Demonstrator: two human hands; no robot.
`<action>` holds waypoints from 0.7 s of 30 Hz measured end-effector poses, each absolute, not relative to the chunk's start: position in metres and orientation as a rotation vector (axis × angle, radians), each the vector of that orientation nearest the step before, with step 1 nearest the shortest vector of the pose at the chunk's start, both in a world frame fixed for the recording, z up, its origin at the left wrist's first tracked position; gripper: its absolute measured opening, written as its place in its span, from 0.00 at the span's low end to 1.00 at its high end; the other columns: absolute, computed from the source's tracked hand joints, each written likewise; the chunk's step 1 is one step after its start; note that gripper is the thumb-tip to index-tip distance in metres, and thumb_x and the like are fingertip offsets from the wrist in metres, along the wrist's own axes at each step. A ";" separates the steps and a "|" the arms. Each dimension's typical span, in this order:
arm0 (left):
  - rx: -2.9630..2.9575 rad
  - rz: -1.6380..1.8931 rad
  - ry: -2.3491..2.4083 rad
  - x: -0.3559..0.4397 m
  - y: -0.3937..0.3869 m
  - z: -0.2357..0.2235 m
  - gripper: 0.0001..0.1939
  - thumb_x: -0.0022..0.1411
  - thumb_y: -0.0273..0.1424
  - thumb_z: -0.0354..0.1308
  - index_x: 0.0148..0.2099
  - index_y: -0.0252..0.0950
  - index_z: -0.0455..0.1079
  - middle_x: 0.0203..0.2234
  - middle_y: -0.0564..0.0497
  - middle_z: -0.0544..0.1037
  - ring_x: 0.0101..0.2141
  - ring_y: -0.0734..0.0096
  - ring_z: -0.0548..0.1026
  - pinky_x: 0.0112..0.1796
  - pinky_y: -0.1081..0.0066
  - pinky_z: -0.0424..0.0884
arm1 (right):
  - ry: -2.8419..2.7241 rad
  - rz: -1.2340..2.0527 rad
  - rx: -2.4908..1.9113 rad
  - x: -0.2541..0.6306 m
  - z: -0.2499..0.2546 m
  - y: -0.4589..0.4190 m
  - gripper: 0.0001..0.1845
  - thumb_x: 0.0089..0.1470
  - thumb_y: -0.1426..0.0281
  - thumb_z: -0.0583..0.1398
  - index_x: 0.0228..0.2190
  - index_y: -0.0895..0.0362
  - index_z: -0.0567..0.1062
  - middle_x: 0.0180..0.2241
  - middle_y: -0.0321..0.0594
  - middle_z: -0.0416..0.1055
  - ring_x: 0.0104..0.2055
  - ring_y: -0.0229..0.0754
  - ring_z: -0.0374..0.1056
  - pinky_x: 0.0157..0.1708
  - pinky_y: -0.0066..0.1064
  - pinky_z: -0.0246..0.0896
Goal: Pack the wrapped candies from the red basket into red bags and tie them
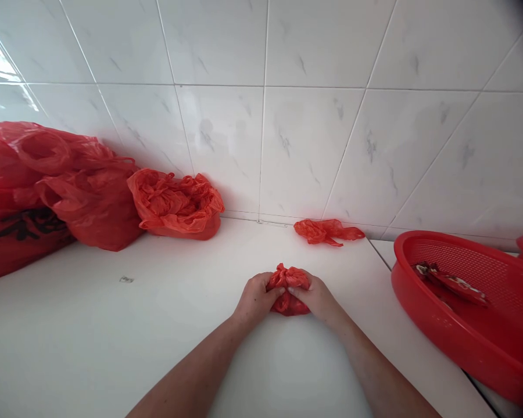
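A small red plastic bag (293, 306), bunched up with a crumpled, knotted-looking top, rests on the white tabletop (165, 337) in front of me. My left hand (258, 297) grips its left side, thumb across the front. On the other side my right hand (314, 297) holds it the same way, so both thumbs point toward the middle. What the bag contains, if anything, cannot be seen. Behind it, by the wall, lies another crumpled red plastic bag (318, 231).
Full red bags (100, 203) are piled at the left. Beside them stands an open red bag (178, 229) stuffed with crumpled red plastic. To the right, a large red plastic basket (440, 331) holds a few small items (457, 284). A tiled wall (226, 139) closes off the back.
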State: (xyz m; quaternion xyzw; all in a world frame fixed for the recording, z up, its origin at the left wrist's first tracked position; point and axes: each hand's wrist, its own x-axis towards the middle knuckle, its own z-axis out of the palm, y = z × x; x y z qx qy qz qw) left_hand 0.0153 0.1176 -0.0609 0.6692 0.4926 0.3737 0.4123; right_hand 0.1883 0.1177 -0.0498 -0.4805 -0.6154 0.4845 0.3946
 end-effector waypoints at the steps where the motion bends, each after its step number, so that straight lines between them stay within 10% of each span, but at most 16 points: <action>1: 1.676 0.942 1.237 0.015 0.118 -0.062 0.05 0.55 0.31 0.51 0.28 0.36 0.64 0.24 0.55 0.70 0.26 0.73 0.67 0.27 0.74 0.62 | -1.564 1.224 -1.223 0.188 -0.050 0.117 0.11 0.50 0.65 0.59 0.37 0.53 0.73 0.37 0.37 0.73 0.42 0.44 0.69 0.43 0.37 0.63; 21: 1.635 0.938 1.274 0.016 0.119 -0.061 0.08 0.55 0.30 0.48 0.27 0.36 0.65 0.22 0.56 0.70 0.24 0.75 0.65 0.25 0.76 0.60 | -1.629 1.150 -1.258 0.186 -0.048 0.115 0.13 0.52 0.58 0.57 0.32 0.55 0.71 0.33 0.36 0.72 0.36 0.41 0.67 0.37 0.33 0.62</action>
